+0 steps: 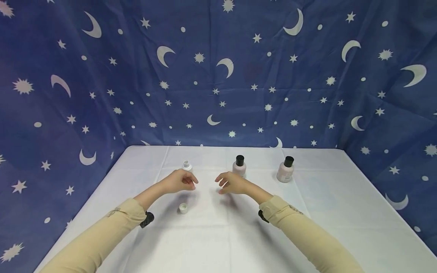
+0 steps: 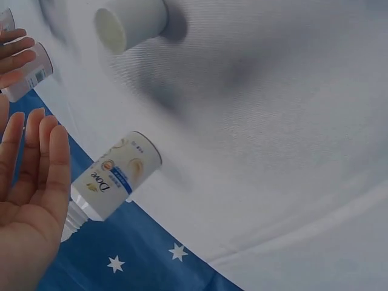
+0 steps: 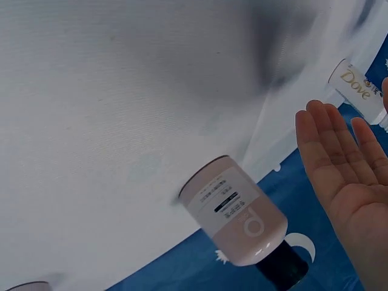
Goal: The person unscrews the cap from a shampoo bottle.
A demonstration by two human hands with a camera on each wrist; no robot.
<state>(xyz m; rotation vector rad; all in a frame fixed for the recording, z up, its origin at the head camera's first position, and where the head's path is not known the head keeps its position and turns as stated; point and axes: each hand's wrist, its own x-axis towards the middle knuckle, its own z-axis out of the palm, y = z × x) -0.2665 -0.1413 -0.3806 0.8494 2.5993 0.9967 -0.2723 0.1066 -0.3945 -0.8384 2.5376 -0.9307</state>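
My left hand point(image 1: 179, 181) hovers over the table with relaxed fingers, holding nothing. Just behind it stands a small white Dove bottle point(image 2: 118, 176), uncapped, its threaded neck showing. A white cap point(image 1: 183, 208) lies on the cloth nearer to me, its hollow side visible in the left wrist view. My right hand point(image 1: 233, 183) is also raised and empty, fingers loosely bent, facing the left one across a gap. Close behind it is a pink bottle with a black cap point(image 3: 236, 212), which the hand partly covers in the head view.
A second pink bottle with a black cap point(image 1: 285, 169) stands farther right on the white tablecloth point(image 1: 211, 242). Beyond the table's back edge hangs a blue curtain point(image 1: 205, 76) with moons and stars. Dark wrist devices point(image 1: 147, 220) sit below both sleeves.
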